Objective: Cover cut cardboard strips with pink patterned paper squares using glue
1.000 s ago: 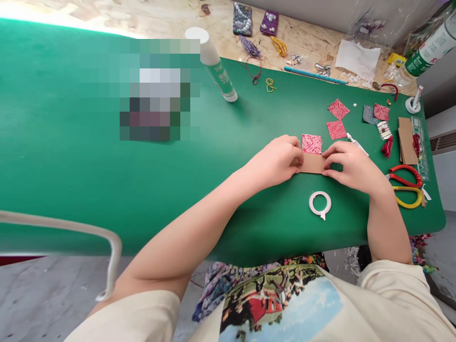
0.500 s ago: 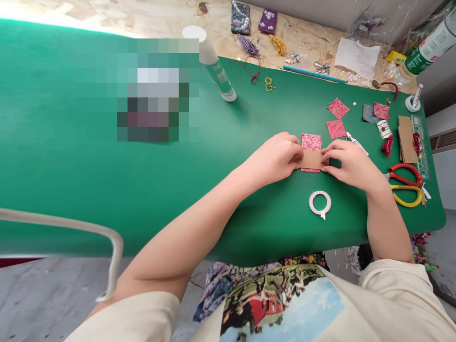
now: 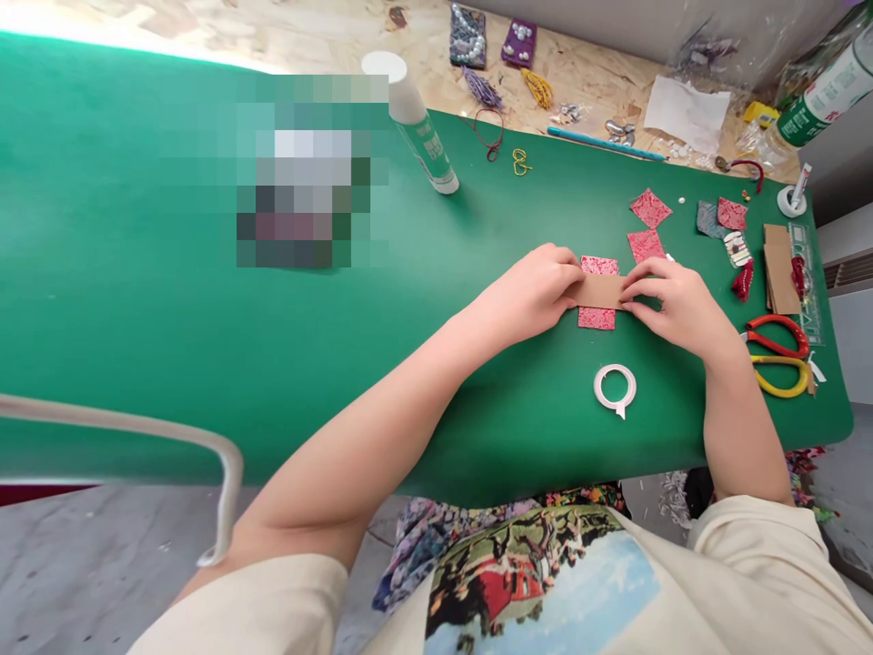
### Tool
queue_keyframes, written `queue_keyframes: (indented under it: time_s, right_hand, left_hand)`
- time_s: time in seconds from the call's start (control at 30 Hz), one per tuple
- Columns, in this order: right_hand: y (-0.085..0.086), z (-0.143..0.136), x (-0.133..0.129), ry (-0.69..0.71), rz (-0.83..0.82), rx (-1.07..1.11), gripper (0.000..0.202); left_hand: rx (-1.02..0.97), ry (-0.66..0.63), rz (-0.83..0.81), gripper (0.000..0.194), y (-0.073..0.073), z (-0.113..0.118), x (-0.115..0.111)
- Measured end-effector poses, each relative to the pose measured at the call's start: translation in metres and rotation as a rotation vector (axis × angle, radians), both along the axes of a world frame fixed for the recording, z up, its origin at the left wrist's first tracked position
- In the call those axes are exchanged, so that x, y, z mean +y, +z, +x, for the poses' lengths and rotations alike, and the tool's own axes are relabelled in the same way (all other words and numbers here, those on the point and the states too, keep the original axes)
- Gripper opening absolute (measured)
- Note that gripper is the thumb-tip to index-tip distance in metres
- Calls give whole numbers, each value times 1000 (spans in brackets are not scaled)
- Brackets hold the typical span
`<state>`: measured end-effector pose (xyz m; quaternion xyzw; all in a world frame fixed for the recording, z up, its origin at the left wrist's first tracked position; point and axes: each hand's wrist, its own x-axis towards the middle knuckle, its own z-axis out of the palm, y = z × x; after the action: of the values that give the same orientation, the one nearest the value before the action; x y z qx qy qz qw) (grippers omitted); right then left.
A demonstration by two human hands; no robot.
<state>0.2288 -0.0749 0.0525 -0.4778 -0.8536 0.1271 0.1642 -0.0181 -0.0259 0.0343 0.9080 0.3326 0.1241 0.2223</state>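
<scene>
A small brown cardboard strip (image 3: 600, 292) lies crosswise over a red patterned fabric piece (image 3: 597, 318), whose ends show above and below it. My left hand (image 3: 546, 289) pinches the strip's left end. At its right end, my right hand (image 3: 672, 305) grips it between thumb and fingers. Just behind my right hand rest two more red fabric squares (image 3: 650, 208), one partly covered by the fingers. A roll of white tape (image 3: 615, 389) lies flat in front of the strip.
On the green mat (image 3: 382, 327) stands a white-and-green glue tube (image 3: 426, 136). Scissors (image 3: 777, 357) and cardboard strips (image 3: 779, 270) lie at the right. A blue pencil (image 3: 607, 144) and beaded pouches (image 3: 467, 38) are along the back. A pale curved bar (image 3: 228, 482) touches my left arm.
Both hands have shifted the cardboard strip away from me over the fabric. More red fabric now shows on the near side and less on the far side.
</scene>
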Motion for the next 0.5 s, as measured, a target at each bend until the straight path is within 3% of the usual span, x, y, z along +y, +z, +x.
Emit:
queue_keyframes:
  time_s: [0.1,0.37,0.5]
  right_hand:
    - [-2,4,2,-29,53,-17,9]
    - [-2,8,10,4,-26,-62,9]
    - [-3,7,11,-46,-12,-92,14]
  left_hand:
    - [-56,2,32,31,-3,-2,5]
    - [-84,4,-3,31,-3,-3,16]
    - [-159,30,22,33,-5,-3,25]
